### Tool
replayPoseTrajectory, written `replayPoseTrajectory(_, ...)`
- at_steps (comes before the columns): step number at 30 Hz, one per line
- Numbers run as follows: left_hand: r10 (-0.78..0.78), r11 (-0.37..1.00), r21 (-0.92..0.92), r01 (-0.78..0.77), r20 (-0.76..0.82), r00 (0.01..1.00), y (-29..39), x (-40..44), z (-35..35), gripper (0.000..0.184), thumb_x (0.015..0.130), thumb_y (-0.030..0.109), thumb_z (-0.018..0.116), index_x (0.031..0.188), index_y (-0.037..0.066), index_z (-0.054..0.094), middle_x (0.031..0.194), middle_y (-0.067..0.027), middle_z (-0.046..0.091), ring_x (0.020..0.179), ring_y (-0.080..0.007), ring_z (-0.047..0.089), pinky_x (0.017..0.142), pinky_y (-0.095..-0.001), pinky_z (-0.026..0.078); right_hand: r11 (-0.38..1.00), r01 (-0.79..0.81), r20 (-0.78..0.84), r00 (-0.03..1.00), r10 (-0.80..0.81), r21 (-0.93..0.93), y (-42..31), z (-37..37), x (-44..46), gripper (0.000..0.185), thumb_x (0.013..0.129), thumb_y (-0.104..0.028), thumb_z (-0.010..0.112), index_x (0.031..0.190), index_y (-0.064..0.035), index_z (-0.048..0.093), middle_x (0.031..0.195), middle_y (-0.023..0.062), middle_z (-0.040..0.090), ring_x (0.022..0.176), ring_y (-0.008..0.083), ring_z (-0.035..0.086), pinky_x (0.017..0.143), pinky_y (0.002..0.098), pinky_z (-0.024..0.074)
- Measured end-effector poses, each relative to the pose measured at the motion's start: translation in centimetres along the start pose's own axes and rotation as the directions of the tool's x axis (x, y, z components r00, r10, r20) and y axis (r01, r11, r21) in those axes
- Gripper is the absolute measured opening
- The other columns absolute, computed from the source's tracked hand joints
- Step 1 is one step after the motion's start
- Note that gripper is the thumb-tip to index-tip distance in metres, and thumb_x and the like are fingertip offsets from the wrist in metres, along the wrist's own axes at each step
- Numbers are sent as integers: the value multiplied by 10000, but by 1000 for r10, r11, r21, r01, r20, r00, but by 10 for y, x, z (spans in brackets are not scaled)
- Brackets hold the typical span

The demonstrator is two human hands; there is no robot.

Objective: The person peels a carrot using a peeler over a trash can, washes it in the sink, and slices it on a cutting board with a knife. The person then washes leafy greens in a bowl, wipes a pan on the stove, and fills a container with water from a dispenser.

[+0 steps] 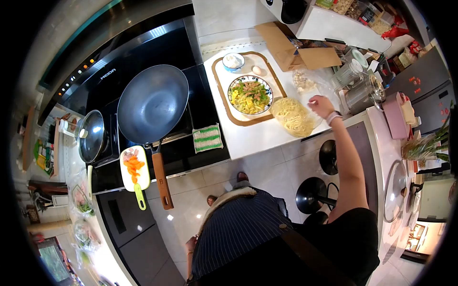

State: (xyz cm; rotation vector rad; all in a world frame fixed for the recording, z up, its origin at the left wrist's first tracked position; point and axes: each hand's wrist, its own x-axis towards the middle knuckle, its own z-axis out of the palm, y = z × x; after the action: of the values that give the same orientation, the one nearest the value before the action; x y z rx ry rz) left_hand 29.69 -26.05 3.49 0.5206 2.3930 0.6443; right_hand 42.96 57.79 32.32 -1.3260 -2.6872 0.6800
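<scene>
My right hand (322, 106) is closed at the right edge of a clear bag of noodles (292, 117), its fingers seeming to pinch the plastic. The bag lies partly over the rim of a brown-edged tray (220, 97). On that tray are a patterned bowl (249, 95) of chopped greens, yellow pieces and meat, an egg (256, 70) and a small blue bowl (233, 62) with something white. Behind my hand lies a plastic bag of pale pieces, perhaps garlic or mushrooms (301, 82). My left hand (191, 244) hangs low beside the apron, its fingers mostly hidden.
A large wok (152, 105) with a wooden handle sits on the black stove. Beside it are a lidded pan (91, 137), a green-handled board (135, 167) with cut carrot and meat, and a striped cloth (207, 138). An open cardboard box (286, 50) and jars stand behind.
</scene>
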Motion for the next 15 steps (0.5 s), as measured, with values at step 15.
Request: replayPoseTrajectory(15,-384,732,-595,332,42,922,110,12,-37,162,841,143,526,890,12,608,817,-98,625,717,-200,655,544,-334,499,989,146,-333,933,-139,-4,-82,-8,14,207,770,-233,571,793,-46,658,737,166,635,707,334,620,621,388,484)
